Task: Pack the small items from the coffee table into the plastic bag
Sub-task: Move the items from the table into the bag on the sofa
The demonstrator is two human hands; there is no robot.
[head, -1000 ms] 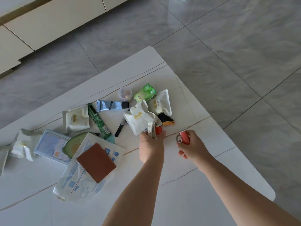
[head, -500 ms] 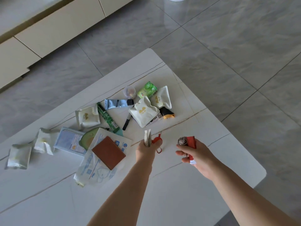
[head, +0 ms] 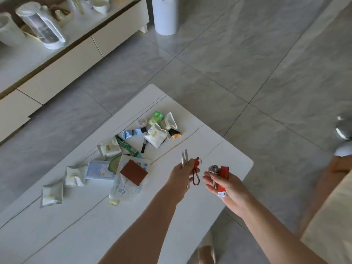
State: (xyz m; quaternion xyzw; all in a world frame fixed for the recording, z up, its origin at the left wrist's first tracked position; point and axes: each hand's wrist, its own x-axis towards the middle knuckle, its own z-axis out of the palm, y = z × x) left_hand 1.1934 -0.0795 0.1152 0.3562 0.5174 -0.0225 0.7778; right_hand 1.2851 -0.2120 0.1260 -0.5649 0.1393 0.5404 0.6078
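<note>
Hands lifted clear of the coffee table (head: 219, 149) since half a second ago, both raised a little higher above its near corner. Left hand (head: 181, 175) curled round a thin white packet (head: 184, 157) standing upright, plus a red carabiner clip (head: 196, 171) dangling below the fingers. Right hand (head: 226, 185) turned palm up, fingers loosely curled under a red lighter (head: 223, 178) and a silvery metal piece (head: 213, 169). White lettering on the lighter, too blurred to read. Pile of small items unchanged on the table: white sachets (head: 155, 135) with a gold emblem, green pack (head: 155, 117), grey tube (head: 131, 132), brown square (head: 133, 172) on printed pouches (head: 124, 185); print on all too small to read. Camera tilted up: white cylinder (head: 165, 15) newly in sight. Plastic bag nowhere identifiable.
</note>
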